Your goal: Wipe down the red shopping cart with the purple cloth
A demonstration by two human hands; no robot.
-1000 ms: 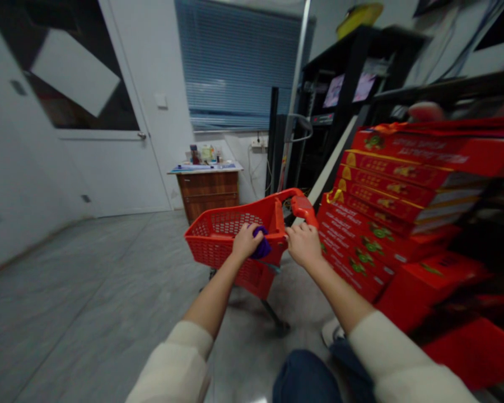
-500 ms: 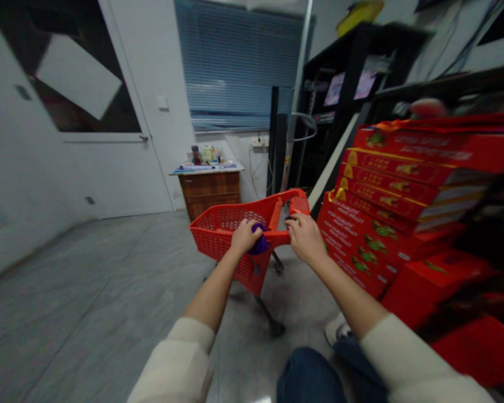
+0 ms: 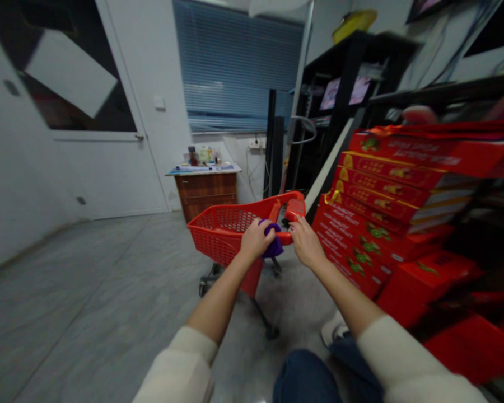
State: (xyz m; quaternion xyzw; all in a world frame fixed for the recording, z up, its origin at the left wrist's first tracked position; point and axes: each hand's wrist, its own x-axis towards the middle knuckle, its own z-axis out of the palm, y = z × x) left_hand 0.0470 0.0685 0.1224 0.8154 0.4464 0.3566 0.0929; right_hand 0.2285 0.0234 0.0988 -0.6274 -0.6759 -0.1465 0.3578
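A red plastic shopping cart (image 3: 212,246) with a perforated basket stands on the floor before me, its handle end toward the right. My left hand (image 3: 256,239) is closed on a purple cloth (image 3: 274,246), pressing it against the cart's near side rail by the handle. My right hand (image 3: 307,242) grips the corner of the red handle (image 3: 294,210), fingers curled over it. Parts of the rail are hidden under the cloth and my fingers.
Red printed boxes (image 3: 361,224) are stacked close on the right, beside a dark shelf rack (image 3: 348,61). A small wooden cabinet (image 3: 208,190) with bottles on top stands behind the cart. A white door (image 3: 105,173) is at the left, and grey concrete floor (image 3: 88,296) stretches in front of it.
My left hand has slid the purple cloth rightward along the rail, nearer the handle. My right hand stays at the handle corner. The view has shifted slightly.
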